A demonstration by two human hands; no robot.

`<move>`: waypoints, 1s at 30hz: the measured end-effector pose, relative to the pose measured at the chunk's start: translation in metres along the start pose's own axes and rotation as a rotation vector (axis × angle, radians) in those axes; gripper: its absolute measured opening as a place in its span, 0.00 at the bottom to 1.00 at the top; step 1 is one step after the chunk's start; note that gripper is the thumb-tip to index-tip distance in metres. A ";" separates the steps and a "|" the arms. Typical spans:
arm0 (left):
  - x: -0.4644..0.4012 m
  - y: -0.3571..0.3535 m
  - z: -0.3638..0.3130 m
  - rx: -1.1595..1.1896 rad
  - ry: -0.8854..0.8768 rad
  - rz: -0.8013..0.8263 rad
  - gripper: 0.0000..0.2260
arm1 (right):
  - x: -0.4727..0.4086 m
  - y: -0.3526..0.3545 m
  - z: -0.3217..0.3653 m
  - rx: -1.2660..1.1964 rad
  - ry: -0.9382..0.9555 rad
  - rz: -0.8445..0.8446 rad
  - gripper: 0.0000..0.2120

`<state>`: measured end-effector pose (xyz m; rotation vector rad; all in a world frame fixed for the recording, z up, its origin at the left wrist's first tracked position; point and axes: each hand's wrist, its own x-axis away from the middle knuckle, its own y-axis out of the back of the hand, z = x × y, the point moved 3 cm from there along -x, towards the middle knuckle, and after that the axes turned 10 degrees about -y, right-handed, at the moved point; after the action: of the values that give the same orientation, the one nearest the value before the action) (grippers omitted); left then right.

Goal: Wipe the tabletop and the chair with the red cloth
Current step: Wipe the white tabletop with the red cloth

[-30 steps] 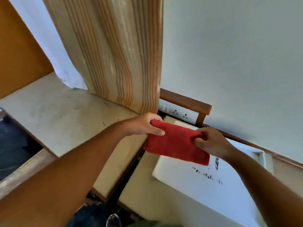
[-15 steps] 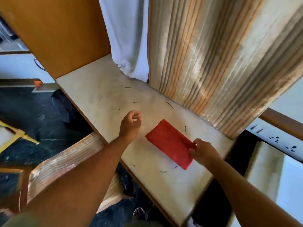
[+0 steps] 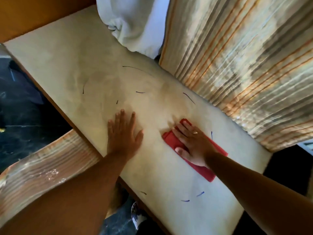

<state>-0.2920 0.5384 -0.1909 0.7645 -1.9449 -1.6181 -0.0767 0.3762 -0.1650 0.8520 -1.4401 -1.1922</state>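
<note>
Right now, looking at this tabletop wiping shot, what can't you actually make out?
All in the head view:
- Middle of the red cloth: covered by the right hand.
- Tabletop far edge: hidden under the striped curtain and white cloth.
- Chair: cut off by the frame, blurred.

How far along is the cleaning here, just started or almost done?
Barely started, it seems. Done: the folded red cloth is laid on the tabletop. In hand: the right hand presses flat on it, as if wiping, while the left hand rests flat on the bare top. Left: dark pen-like marks show across the surface, and the chair at the near edge looks dusty and untouched.
</note>
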 end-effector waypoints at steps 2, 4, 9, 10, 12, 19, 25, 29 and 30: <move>-0.001 -0.004 0.001 -0.015 -0.028 -0.006 0.33 | -0.022 0.008 -0.042 -0.035 -0.193 -0.074 0.35; 0.000 -0.003 0.003 -0.018 -0.035 -0.008 0.33 | -0.030 0.018 -0.082 -0.076 -0.461 -0.136 0.36; -0.001 0.001 0.003 -0.005 -0.021 -0.002 0.33 | 0.046 -0.011 -0.045 -0.116 -0.535 -0.149 0.42; -0.001 0.002 0.002 -0.007 -0.019 -0.001 0.33 | 0.073 -0.023 -0.025 -0.105 -0.413 -0.114 0.40; -0.001 0.003 0.002 -0.015 -0.019 0.008 0.33 | 0.108 -0.033 -0.016 -0.105 -0.163 -0.031 0.36; -0.001 0.008 0.000 -0.015 -0.006 -0.004 0.33 | -0.015 0.019 -0.069 -0.124 -0.502 -0.186 0.30; 0.002 0.014 -0.005 -0.002 0.012 -0.005 0.35 | 0.089 -0.028 0.054 -0.205 0.082 -0.109 0.27; 0.002 0.015 -0.004 0.003 0.010 -0.001 0.34 | 0.087 -0.011 -0.028 -0.279 0.014 -0.160 0.28; 0.002 0.014 -0.004 -0.001 0.011 -0.002 0.34 | 0.065 0.000 -0.046 -0.295 -0.117 -0.194 0.27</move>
<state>-0.2917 0.5363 -0.1763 0.7730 -1.9361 -1.6126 -0.0454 0.3042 -0.1485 0.7369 -1.2518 -1.5796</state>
